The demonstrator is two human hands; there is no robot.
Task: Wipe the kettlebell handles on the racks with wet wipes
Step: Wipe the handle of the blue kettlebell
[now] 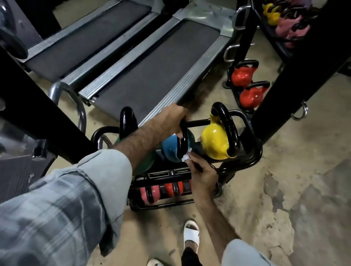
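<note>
Our left hand [173, 119] grips blue kettlebell [171, 149] handle [183, 139] at rack [256, 149] top rear edge; right hand [201, 173], nearer us, pinches wipe [185, 157] against handle's lower end.

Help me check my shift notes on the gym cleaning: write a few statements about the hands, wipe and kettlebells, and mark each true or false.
1. The right hand pinches a white wet wipe against the blue kettlebell. True.
2. The left hand hangs free at the person's side. False: it grips the blue kettlebell's black handle.
3. The yellow kettlebell sits on the same rack tier as the blue one. True.
4. The lower tier holds green kettlebells. False: they are pink and red.
</note>
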